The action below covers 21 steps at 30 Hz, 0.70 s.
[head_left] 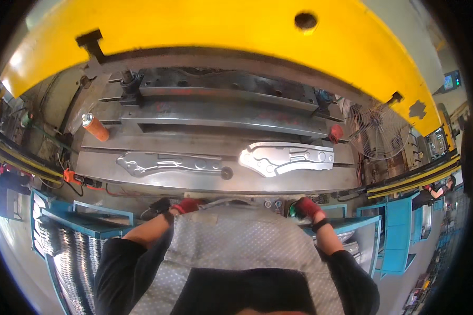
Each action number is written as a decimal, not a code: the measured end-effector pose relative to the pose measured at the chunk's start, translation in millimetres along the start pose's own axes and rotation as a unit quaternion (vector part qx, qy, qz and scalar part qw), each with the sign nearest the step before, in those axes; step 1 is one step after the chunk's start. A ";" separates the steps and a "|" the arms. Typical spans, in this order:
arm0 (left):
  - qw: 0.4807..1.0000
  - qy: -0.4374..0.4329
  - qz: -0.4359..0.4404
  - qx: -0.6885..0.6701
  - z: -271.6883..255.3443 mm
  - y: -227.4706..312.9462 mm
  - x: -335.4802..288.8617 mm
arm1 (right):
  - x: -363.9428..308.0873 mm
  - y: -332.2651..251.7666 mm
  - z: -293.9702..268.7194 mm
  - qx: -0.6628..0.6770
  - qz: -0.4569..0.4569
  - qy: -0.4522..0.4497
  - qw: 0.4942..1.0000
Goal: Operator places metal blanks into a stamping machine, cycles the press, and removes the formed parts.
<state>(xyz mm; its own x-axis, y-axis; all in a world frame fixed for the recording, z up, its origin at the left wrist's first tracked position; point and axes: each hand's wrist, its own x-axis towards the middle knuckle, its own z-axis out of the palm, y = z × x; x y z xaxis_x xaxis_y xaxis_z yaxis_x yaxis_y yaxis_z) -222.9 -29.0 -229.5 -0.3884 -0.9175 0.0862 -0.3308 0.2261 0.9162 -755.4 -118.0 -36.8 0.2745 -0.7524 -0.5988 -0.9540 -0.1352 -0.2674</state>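
Observation:
Both my hands wear red gloves and are low at the front edge of the steel press bed (205, 181). My left hand (188, 205) is beside a dark object; its fingers are hidden. My right hand (308, 208) is against a green round part on the front panel (270, 203), and its finger shape is unclear. Beyond them, a bright stamped metal part (289, 157) lies at the right of the bed. A duller, similarly shaped metal part (168, 164) lies at the left. Neither hand touches these parts.
A yellow press ram (205, 26) spans above the die block (220, 84). An orange spray can (96, 127) stands at the bed's left; a red object (336, 133) and wire-guarded fan (378, 131) are at the right. Blue racks (397, 236) flank me. Another person (439, 191) is at far right.

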 end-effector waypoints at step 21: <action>0.808 0.152 0.110 0.559 -262.4 341.6 425.1 | 49.0 -61.1 -10.6 -0.497 0.107 0.085 0.857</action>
<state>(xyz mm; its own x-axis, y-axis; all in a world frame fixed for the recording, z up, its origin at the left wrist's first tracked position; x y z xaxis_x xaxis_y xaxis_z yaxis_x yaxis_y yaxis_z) -275.3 -427.6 222.8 -0.3702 -0.8147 0.4462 -0.9185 0.3930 -0.0445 -684.9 -153.4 -41.8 0.1393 -0.9003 -0.4123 -0.6342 -0.4009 0.6611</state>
